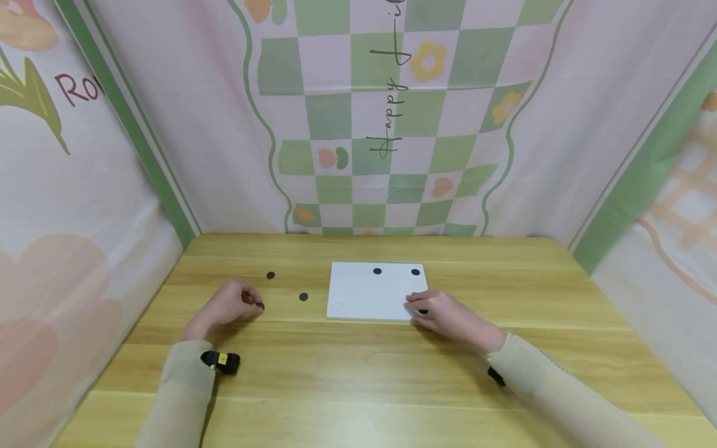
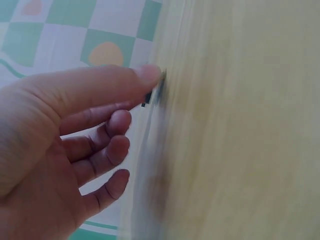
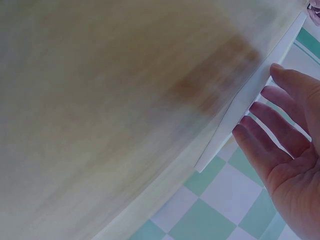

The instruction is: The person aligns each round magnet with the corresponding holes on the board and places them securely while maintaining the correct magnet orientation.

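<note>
My left hand (image 1: 231,303) pinches a small black disc (image 1: 260,306) between thumb and fingertip, low over the wooden table. In the left wrist view, the other fingers of that hand hang loosely curled. Two more black discs lie on the table nearby, a farther disc (image 1: 271,275) and a nearer disc (image 1: 304,297). To their right is a thin white board (image 1: 358,289). My right hand (image 1: 445,316) rests its fingertips on the board's right end, over a partly hidden black disc (image 1: 423,311). Along the board's far edge sit a middle disc (image 1: 378,271) and a corner disc (image 1: 415,272).
Faint circle outlines (image 1: 379,307) mark the board's near side. Around the wooden table (image 1: 336,386), a patterned curtain (image 1: 370,124) hangs at the back and both sides. A black strap (image 1: 221,361) is on the left wrist.
</note>
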{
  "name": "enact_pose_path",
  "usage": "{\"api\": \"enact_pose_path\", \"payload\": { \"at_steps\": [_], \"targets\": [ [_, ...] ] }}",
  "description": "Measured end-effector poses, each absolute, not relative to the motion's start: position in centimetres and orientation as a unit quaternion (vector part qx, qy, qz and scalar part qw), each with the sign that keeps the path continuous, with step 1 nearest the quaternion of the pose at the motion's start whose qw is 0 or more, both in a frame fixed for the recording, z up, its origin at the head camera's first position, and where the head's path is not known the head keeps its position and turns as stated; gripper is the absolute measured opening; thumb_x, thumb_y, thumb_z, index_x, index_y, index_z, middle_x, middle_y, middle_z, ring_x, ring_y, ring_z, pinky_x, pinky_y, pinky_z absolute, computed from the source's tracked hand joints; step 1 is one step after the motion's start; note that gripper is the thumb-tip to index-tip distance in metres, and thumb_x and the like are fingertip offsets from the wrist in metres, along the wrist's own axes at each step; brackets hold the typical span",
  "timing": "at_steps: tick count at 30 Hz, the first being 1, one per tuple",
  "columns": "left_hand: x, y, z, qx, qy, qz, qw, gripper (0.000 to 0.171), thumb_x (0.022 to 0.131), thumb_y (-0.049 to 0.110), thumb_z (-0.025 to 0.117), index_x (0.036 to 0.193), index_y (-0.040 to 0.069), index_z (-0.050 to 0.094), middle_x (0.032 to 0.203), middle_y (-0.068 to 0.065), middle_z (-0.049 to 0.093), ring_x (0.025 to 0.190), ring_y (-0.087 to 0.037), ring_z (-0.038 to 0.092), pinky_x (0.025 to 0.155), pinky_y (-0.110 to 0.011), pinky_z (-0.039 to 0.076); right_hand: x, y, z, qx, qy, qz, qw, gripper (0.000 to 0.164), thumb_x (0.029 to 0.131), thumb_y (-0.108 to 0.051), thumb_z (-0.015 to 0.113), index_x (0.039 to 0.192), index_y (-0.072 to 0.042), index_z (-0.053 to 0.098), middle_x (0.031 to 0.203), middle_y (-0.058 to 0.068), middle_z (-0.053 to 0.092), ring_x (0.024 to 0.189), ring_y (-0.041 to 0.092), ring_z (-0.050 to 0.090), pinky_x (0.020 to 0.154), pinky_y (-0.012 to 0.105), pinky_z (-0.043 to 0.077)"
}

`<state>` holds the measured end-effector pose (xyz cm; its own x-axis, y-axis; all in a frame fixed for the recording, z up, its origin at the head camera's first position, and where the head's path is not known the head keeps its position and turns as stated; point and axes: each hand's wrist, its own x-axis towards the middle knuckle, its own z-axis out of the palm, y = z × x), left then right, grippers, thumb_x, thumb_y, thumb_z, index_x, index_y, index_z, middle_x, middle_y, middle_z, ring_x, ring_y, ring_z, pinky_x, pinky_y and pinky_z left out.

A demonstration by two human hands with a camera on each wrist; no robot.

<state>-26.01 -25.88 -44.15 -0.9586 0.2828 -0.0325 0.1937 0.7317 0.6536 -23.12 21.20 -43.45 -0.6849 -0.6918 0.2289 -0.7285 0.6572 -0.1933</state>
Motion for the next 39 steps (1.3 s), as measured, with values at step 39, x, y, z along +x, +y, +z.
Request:
{"api": "enact_pose_path", "payload": {
  "at_steps": [39],
  "targets": [
    [-26.6, -21.8, -43.4, 0.169, 0.922, 0.347, 0.025, 0.017, 0.076, 0.021, 0.079, 0.088, 0.013, 0.070, 0.083, -0.002, 0.059, 0.073, -0.015, 0.052, 0.061, -0.027, 0.045, -23.2, 21.3, -43.4, 0.390, -0.909, 0.129, 0.066, 0.027, 0.086, -0.015, 0.069, 0.111, -0.004, 0.070, 0.117, 0.015, 0.067, 0.108, 0.029, 0.064, 0.088, 0.041, 0.054]
  ]
}}
